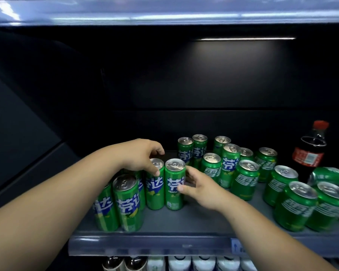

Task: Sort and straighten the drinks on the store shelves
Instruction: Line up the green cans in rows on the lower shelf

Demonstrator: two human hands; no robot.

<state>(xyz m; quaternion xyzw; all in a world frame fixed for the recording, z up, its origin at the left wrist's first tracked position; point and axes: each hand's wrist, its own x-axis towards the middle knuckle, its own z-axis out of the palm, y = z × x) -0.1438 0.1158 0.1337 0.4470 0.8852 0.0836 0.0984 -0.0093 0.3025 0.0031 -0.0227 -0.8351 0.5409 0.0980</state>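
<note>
Green drink cans stand on a grey shelf [200,218]. My right hand [202,186] wraps around the right side of a tall slim green can [174,190], thumb on its front. My left hand [145,155] rests from above on the slim can beside it [155,194], thumb on the rim, fingers curled behind. Two more slim cans [125,202] stand at the front left, partly under my left forearm. Shorter, wider green cans [245,180] stand in a loose cluster on the right, mixed with slim ones [230,165] further back.
A cola bottle [309,151] with a red cap stands at the back right, with a green can lying on its side [329,176] in front of it. The shelf's front rail [145,247] runs below. White and dark bottles [184,264] fill the shelf underneath. The back wall is dark.
</note>
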